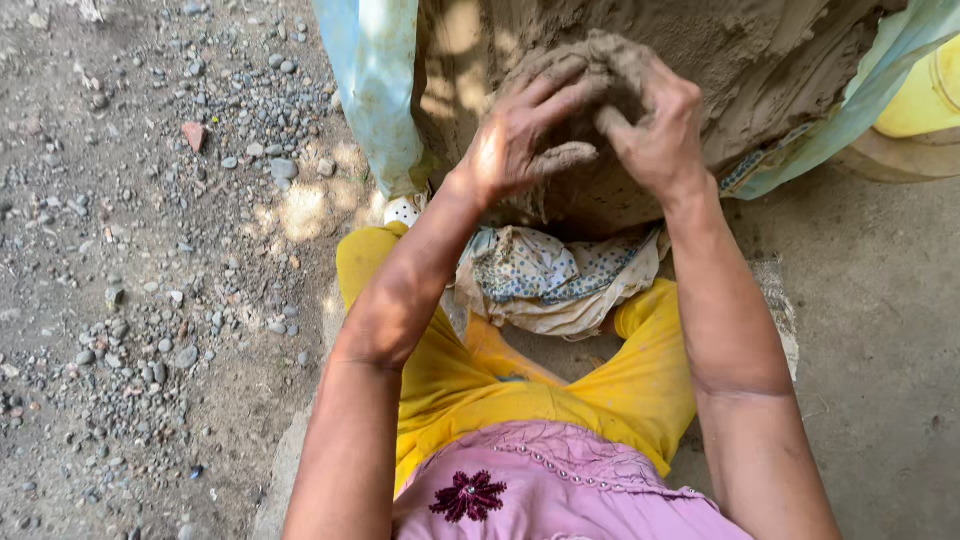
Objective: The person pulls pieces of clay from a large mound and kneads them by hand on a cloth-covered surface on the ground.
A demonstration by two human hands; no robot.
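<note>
A big mound of wet grey-brown clay (pixel 760 60) lies on a pale blue plastic sheet (pixel 375 90) right in front of me. Both hands are smeared with clay and dig into the mound's near face. My left hand (pixel 525 135) curls its fingers over a lump of clay (pixel 615 60) from the left. My right hand (pixel 655 125) grips the same lump from the right, fingers sunk into it. The two hands touch at the fingertips. I sit low, with yellow trousers (pixel 640 385) and a pink top (pixel 560 490) in view below.
A patterned cloth (pixel 550 280) lies bunched between my knees, under the mound. Gravel and small stones (pixel 150 250) cover the ground to the left. Smooth packed earth (pixel 880 330) stretches to the right. A yellow container (pixel 925 95) stands at the top right edge.
</note>
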